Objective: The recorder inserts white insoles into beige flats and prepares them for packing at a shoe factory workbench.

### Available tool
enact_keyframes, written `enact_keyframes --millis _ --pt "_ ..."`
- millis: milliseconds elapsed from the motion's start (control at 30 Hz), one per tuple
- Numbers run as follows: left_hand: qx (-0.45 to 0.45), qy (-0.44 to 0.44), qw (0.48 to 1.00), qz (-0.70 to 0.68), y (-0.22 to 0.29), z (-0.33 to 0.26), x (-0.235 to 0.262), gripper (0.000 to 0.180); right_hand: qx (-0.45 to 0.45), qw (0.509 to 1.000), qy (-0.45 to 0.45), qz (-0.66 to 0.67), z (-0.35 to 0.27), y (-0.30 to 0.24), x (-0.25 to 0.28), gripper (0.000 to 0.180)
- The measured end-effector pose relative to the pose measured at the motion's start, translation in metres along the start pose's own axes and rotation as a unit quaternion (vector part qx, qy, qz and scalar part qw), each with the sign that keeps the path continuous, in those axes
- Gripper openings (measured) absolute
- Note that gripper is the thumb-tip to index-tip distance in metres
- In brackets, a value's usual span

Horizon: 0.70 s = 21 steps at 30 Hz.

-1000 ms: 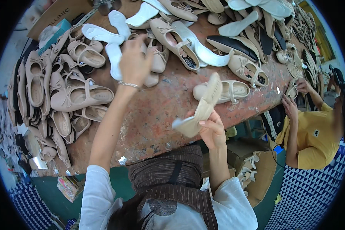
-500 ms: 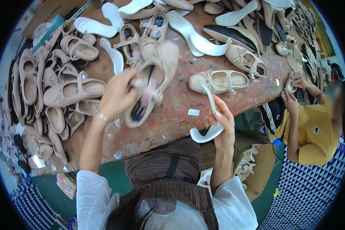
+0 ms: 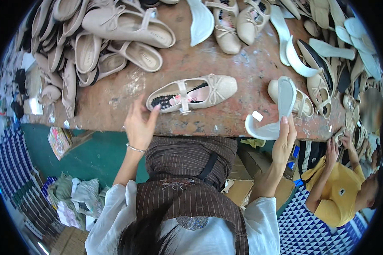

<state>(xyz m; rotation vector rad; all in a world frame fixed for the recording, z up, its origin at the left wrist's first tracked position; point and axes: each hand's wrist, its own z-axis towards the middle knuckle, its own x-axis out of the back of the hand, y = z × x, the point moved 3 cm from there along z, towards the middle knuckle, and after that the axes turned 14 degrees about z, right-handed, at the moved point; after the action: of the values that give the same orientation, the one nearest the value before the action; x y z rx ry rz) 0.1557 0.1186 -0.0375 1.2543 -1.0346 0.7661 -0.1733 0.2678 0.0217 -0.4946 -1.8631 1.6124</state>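
Note:
A beige strap shoe with a bow point(image 3: 223, 88) lies on its sole across the table, toe to the right, its patterned dark lining showing. My left hand point(image 3: 138, 127) is open at the heel end, thumb and fingers apart; whether the thumb touches the heel I cannot tell. My right hand point(image 3: 281, 146) pinches a white curved sole-shaped shoe insert point(image 3: 287, 97), raised over the table's front edge. Behind this insert, partly hidden, lies another beige strap shoe point(image 3: 303, 105).
Beige shoes point(image 3: 87, 53) are heaped at the left. More shoes point(image 3: 253, 22) and white inserts point(image 3: 201, 23) lie along the far side and right of the worn red table point(image 3: 174, 123). A small white label point(image 3: 257, 115) shows by the insert. A person in yellow point(image 3: 338, 193) handles a shoe at the right.
The beige shoe my left hand held has been set down on the table, and that hand has let go. My right hand has moved right with the white insert. The view has shifted.

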Motion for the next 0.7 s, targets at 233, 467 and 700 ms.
enact_keyframes --millis 233,467,700 --pt "0.037 -0.02 0.99 -0.133 0.004 0.02 -0.021 0.058 0.251 0.843 -0.21 -0.427 0.002 -0.027 -0.069 0.062" --pt "0.034 -0.111 0.972 -0.205 -0.004 0.026 -0.021 0.077 0.299 0.871 -0.301 -0.249 0.006 -0.005 -0.124 0.039" --pt "0.004 -0.114 0.951 -0.287 -0.013 0.027 -0.027 0.084 0.263 0.893 -0.333 -0.147 0.012 0.022 -0.164 0.027"
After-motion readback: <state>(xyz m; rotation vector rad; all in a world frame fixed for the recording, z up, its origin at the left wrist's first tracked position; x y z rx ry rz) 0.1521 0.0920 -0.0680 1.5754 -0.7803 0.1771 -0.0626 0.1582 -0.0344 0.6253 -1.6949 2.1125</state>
